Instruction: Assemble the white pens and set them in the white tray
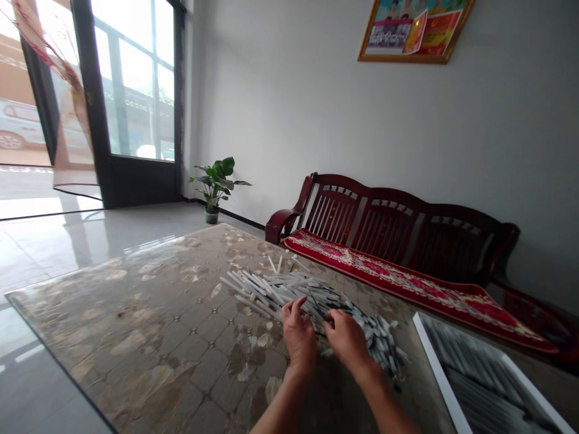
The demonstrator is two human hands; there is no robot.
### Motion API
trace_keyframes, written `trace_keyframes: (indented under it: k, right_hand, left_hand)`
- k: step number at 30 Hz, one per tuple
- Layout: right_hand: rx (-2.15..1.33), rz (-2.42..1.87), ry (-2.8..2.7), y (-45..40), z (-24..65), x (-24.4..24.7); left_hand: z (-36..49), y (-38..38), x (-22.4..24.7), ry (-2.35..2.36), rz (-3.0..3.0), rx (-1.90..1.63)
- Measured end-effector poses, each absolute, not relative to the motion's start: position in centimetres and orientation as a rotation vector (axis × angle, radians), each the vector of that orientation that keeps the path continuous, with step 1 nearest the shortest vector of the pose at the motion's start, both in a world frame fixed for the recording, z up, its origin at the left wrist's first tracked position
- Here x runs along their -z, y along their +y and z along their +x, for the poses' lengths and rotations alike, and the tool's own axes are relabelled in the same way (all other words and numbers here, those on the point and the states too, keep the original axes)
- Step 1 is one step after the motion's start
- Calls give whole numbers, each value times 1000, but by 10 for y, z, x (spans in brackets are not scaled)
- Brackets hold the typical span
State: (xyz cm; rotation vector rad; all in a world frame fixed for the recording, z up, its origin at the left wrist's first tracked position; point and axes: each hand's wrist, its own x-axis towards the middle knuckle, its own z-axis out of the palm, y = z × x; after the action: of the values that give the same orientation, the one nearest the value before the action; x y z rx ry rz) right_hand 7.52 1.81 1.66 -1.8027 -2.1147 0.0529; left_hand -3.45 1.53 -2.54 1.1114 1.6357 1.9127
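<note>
A loose pile of thin whitish sticks [271, 288], which look like pen barrels, lies on the table. Shorter grey-white pieces like caps [382, 337] are heaped at its right side. My left hand [299, 334] is at the near edge of the pile, its fingers curled with one raised. Beside it my right hand [347, 337] is closed in a pinch, knuckles up. A thin dark line shows between the two hands, too small to name; the fingertips are partly hidden.
The patterned table [149, 337] has a clear sheet on top. At the right stands a white-edged tray [434, 367] with rows of dark, slender items. A red-covered wooden bench [384, 223] is behind the table, and a potted plant [217, 181] is near the glass door [136, 181].
</note>
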Motion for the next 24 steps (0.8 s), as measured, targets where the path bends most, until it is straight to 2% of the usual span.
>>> trace_keyframes:
  k: [5, 9, 13, 18, 24]
  right_hand:
    - [-328, -1582, -1958, -10, 116, -10]
    - [-435, -1455, -1760, -21, 146, 0]
    - [-284, -1379, -1668, -29, 162, 16]
    - [-187, -1314, -1777, -37, 158, 31]
    - [-168, -1372, -1826, -40, 156, 28]
  left_hand:
    - [-24, 1, 20, 1618, 1516, -1765]
    - [-25, -1, 18, 1588, 1569, -1759]
    - [-24, 6, 17, 1411, 1205, -1825]
    - [-17, 12, 11, 915, 483, -1566]
    - [-18, 6, 0, 812, 252, -1491]
